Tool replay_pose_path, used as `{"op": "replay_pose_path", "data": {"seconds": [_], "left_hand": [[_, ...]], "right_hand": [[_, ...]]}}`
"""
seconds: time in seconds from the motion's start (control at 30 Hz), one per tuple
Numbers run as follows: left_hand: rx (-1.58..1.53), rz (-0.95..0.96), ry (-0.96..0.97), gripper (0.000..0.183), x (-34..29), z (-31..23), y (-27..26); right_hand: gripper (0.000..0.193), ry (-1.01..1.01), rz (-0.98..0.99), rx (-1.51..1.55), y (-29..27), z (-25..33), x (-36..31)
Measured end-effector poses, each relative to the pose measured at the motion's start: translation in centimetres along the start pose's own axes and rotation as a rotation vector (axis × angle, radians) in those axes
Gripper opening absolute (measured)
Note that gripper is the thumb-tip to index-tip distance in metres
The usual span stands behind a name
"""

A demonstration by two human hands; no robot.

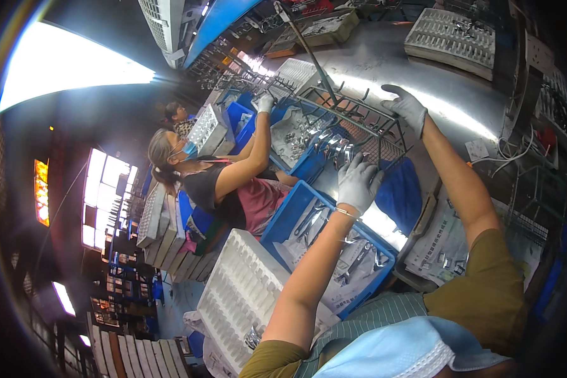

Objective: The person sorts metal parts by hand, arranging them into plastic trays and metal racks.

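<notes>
My left hand (358, 181), in a light grey glove, has its fingers bent at a row of shiny curved metal parts (335, 147). It seems to pinch the nearest one; its fingertips are partly hidden. These parts sit along the near side of a dark wire rack (365, 116) with a long upright rod. At the rack's right end is my gloved right hand (404, 108), with thumb and fingers apart and nothing seen in it. Below my left forearm, a blue bin (384, 268) holds long shiny metal pieces (356, 259) and printed paper.
Beside the bin lies a white moulded tray (233, 293). Another tray stack (450, 41) stands on the metal table (384, 57) at the far right. A masked co-worker (233, 170) works at left near a second blue bin (308, 165). Blue cloth (400, 195) lies beneath the rack.
</notes>
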State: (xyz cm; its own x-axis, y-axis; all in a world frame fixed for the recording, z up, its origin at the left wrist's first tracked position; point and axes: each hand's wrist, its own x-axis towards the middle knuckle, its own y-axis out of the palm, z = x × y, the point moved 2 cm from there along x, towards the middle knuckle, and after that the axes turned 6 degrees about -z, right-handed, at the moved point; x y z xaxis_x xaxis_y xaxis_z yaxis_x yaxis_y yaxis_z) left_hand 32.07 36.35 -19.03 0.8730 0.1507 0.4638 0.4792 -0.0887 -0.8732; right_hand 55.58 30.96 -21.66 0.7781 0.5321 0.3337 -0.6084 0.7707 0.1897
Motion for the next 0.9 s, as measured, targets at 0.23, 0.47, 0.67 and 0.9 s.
{"op": "replay_pose_path", "data": {"seconds": [0.23,0.47,0.67,0.9], "left_hand": [[0.005,0.011,-0.050,0.021,-2.6,-0.3,-3.9],[-0.025,0.001,-0.061,0.018,-3.5,-1.2,-5.1],[-0.039,0.022,-0.071,0.018,-3.6,-1.5,-4.9],[-0.069,-0.001,-0.020,0.018,-3.3,-2.5,-4.1]], "right_hand": [[0.033,0.673,-0.036,0.934,2.7,1.3,0.1],[0.038,0.874,0.437,1.092,8.5,0.4,-2.0],[0.035,0.698,0.417,1.122,7.8,-0.6,-1.2],[0.033,0.613,0.487,1.004,4.2,0.6,-0.6]]}}
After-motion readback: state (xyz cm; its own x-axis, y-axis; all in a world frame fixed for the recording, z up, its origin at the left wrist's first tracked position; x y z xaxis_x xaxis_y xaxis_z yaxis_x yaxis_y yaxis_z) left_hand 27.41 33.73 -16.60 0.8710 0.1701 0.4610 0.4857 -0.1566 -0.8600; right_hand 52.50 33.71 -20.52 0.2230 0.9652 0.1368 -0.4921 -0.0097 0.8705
